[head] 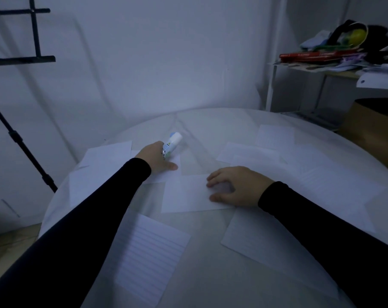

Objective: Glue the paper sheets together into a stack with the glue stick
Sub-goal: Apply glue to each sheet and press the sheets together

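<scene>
Your left hand [158,157] grips the glue stick [172,144] over a far-left sheet [108,152], while your right hand [235,185] presses its spread fingers on the centre sheet [186,196], likely to steady it for gluing.

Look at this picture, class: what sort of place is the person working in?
Probably a spare room or home studio. A round white table strewn with paper sheets stands against a plain wall, a cluttered shelf fills the corner, and a black stand rises on the left.
</scene>
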`<state>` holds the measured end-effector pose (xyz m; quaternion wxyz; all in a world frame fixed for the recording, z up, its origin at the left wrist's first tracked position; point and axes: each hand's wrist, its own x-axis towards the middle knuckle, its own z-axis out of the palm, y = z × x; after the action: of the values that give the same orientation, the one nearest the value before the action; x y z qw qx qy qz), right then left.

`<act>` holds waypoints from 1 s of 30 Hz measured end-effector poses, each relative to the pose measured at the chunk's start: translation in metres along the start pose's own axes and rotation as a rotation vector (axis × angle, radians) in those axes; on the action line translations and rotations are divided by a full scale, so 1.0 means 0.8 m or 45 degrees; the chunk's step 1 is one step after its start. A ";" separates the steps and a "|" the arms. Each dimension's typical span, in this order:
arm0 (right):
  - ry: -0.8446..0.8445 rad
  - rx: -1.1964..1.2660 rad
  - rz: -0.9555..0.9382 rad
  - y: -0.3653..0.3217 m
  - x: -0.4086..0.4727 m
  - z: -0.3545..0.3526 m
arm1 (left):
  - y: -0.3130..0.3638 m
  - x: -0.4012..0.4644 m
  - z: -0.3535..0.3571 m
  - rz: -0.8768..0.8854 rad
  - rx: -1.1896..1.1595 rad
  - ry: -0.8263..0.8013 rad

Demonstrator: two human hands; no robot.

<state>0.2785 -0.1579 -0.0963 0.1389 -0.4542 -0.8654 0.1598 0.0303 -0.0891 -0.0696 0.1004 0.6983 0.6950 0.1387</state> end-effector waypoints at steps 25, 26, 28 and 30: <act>0.015 -0.257 0.252 0.000 -0.018 -0.020 | 0.046 -0.072 -0.029 0.262 -0.790 -0.003; 0.020 -0.255 0.251 0.000 -0.019 -0.021 | 0.050 -0.073 -0.027 0.277 -0.843 0.003; 0.022 -0.241 0.261 0.001 -0.021 -0.021 | 0.058 -0.074 -0.022 0.309 -0.936 0.013; 0.018 -0.221 0.276 0.001 -0.022 -0.021 | 0.067 -0.073 -0.016 0.367 -0.950 0.001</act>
<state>0.2954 -0.1698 -0.0834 0.0871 -0.5565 -0.8207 0.0952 0.0766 -0.1490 -0.0432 0.3262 0.7042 0.4920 0.3944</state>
